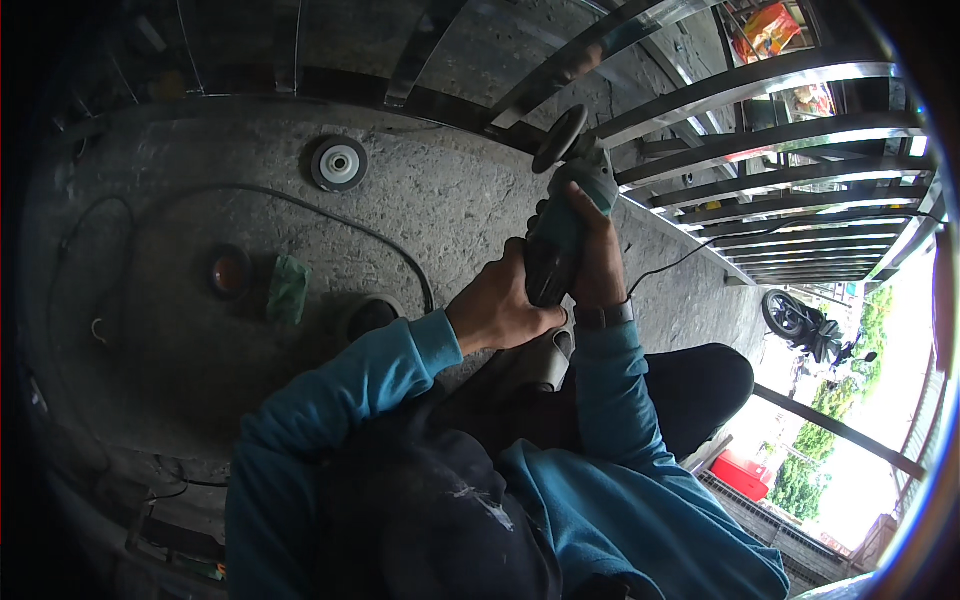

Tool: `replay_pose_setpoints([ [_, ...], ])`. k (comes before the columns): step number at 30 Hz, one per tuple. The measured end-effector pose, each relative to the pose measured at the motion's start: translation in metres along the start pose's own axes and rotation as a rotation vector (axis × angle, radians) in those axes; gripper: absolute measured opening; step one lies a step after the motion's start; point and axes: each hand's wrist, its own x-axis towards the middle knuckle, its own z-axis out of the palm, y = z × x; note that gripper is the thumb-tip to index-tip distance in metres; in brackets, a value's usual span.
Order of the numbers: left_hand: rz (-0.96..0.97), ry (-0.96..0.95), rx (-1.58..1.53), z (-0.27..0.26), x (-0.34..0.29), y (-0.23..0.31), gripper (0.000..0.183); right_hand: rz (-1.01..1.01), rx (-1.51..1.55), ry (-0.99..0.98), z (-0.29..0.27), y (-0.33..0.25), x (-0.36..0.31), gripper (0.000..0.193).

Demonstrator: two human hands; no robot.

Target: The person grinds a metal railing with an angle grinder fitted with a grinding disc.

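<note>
Two hands close around the angle grinder point(567, 222): my left hand point(503, 308) wraps its rear, my right hand point(600, 258) lies nearer its head. Its disc point(560, 139) sits by the steel frame point(760, 92); I can't tell if they touch. Steady wrists and light, even pressure should serve best.

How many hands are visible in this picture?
2: the left hand grips the lower end of the grinder; the right hand holds its right side, nearer the disc.
</note>
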Motion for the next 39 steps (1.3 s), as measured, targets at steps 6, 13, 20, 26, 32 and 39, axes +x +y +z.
replay_pose_setpoints([
  [6, -0.030, 0.035, 0.220, -0.017, -0.006, 0.009, 0.077, 0.090, 0.220, -0.111, 0.011, 0.011, 0.005, 0.037],
  [13, -0.017, 0.102, 0.423, -0.031, -0.006, 0.021, 0.077, 0.043, 0.330, -0.273, 0.018, 0.022, 0.023, 0.042],
  [20, 0.051, 0.185, 0.502, -0.020, -0.017, 0.015, 0.083, 0.083, 0.323, -0.241, 0.019, 0.026, 0.019, 0.045],
  [26, 0.008, 0.059, 0.391, -0.023, -0.010, 0.022, 0.083, 0.119, 0.298, -0.210, 0.011, 0.014, 0.019, 0.045],
  [32, -0.075, -0.062, 0.302, -0.018, -0.004, 0.019, 0.085, 0.107, 0.183, -0.127, 0.002, 0.008, 0.009, 0.047],
  [39, 0.033, -0.058, 0.167, -0.011, 0.003, -0.002, 0.086, -0.074, -0.047, 0.045, 0.007, -0.004, -0.007, 0.040],
])
